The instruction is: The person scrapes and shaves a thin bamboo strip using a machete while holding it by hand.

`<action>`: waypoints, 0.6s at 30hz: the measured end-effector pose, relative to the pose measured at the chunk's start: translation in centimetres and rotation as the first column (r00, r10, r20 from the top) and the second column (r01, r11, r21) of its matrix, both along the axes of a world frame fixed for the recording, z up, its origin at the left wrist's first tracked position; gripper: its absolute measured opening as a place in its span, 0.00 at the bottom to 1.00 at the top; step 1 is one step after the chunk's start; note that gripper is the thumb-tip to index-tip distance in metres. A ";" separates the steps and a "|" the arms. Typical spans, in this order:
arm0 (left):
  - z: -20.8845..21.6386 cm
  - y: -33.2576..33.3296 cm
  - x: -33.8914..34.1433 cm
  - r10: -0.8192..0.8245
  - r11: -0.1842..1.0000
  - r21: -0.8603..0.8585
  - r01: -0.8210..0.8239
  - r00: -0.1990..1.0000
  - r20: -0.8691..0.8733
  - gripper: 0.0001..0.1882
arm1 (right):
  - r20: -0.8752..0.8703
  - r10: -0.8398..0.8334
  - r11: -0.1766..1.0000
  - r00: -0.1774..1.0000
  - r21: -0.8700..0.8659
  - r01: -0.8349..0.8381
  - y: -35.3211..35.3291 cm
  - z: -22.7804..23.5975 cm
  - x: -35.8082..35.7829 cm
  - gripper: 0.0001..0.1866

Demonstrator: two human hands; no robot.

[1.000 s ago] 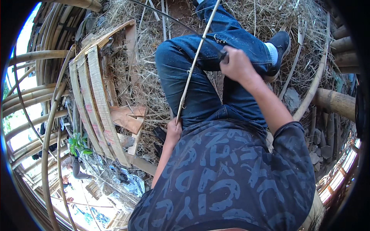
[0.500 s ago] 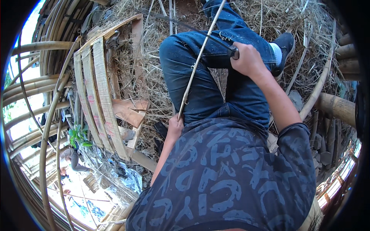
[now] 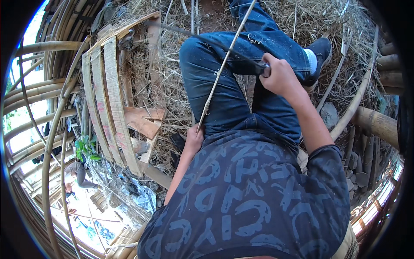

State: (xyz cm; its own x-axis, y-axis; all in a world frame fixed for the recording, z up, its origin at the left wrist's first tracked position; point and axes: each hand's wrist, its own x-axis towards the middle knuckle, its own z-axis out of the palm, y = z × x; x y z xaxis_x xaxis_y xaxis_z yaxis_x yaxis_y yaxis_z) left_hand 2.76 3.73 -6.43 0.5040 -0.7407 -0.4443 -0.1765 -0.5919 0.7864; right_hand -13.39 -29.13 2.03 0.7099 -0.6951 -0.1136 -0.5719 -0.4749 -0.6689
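My left hand (image 3: pixel 194 137) is closed round the near end of a thin bamboo strip (image 3: pixel 217 78), beside my left hip. The strip slants up and away across my bent left thigh, past the top of the view. In my right hand (image 3: pixel 279 77) is the black handle of a long knife (image 3: pixel 246 59). Its dark, narrow blade points to the far left and crosses the strip over my thigh; motion blurs it. Small curled shavings cling to the strip and to my jeans (image 3: pixel 224 97).
A slatted wooden pallet (image 3: pixel 115 103) with broken boards lies on my left. Dry straw and shavings (image 3: pixel 177 90) cover the ground ahead. Thick bamboo poles (image 3: pixel 375 123) stand at the right, bent bamboo (image 3: pixel 51 142) at the left. Another person (image 3: pixel 79 175) is at the lower left, far off.
My right hand has moved a little nearer to me, and the knife blade has slid down along the bamboo strip. My left hand keeps its grip, almost still.
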 end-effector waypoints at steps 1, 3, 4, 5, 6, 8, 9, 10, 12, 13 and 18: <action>0.1 -0.1 0.1 0.006 1.000 -0.006 -0.006 1.000 0.000 0.11 | 0.037 0.004 0.996 0.999 0.089 -0.007 -0.3 0.9 -0.3 0.13; 0.3 -0.5 0.2 -0.007 0.999 0.036 0.007 1.000 0.006 0.10 | 0.065 -0.009 0.988 0.998 0.155 -0.001 0.0 1.3 -0.9 0.14; 0.4 -0.5 0.2 0.003 0.999 0.031 -0.003 1.000 0.002 0.10 | 0.088 -0.031 0.973 0.996 0.229 0.010 0.2 1.6 -1.3 0.16; 0.4 -0.5 0.3 0.004 0.999 0.042 -0.004 1.000 -0.022 0.10 | 0.084 -0.019 0.974 0.996 0.226 0.000 0.3 1.8 -1.7 0.16; 0.4 -0.5 0.3 0.006 0.999 0.054 -0.004 0.999 -0.045 0.10 | 0.145 -0.024 0.969 0.989 0.245 -0.013 0.4 1.9 -1.9 0.18; 0.9 -0.6 0.3 0.014 0.999 0.044 -0.012 0.999 -0.046 0.10 | 0.190 -0.019 0.972 0.982 0.234 -0.027 0.4 2.2 -2.2 0.20; 0.9 -0.7 0.3 0.013 0.999 0.034 -0.012 0.999 -0.042 0.10 | 0.188 -0.010 0.971 0.982 0.235 -0.035 0.3 2.4 -2.1 0.20; 0.7 -0.5 0.2 0.015 1.000 0.024 -0.014 0.999 -0.046 0.11 | 0.182 -0.027 0.996 0.983 0.086 0.011 0.2 2.5 -1.9 0.20; 0.6 -0.2 0.2 0.013 0.999 0.038 -0.012 0.999 -0.029 0.11 | 0.149 -0.036 0.985 0.988 -0.162 0.060 0.2 2.1 -1.2 0.17; 0.5 -0.4 0.2 -0.006 0.999 0.044 0.006 1.000 -0.014 0.11 | 0.144 -0.040 0.985 0.989 -0.162 0.064 0.7 1.5 -1.0 0.17; 0.6 -0.3 0.0 0.019 0.994 0.105 -0.014 0.999 -0.047 0.11 | 0.155 0.015 0.995 0.988 -0.103 0.001 3.7 -2.3 -0.4 0.16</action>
State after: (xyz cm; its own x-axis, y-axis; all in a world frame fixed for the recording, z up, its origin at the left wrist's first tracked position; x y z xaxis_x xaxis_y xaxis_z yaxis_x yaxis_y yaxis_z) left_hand 2.76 3.40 -5.87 0.4924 -0.6804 -0.5427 -0.1297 -0.6739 0.7273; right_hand -13.76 -25.46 -0.27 0.7179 -0.6926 0.0699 -0.4617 -0.5489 -0.6968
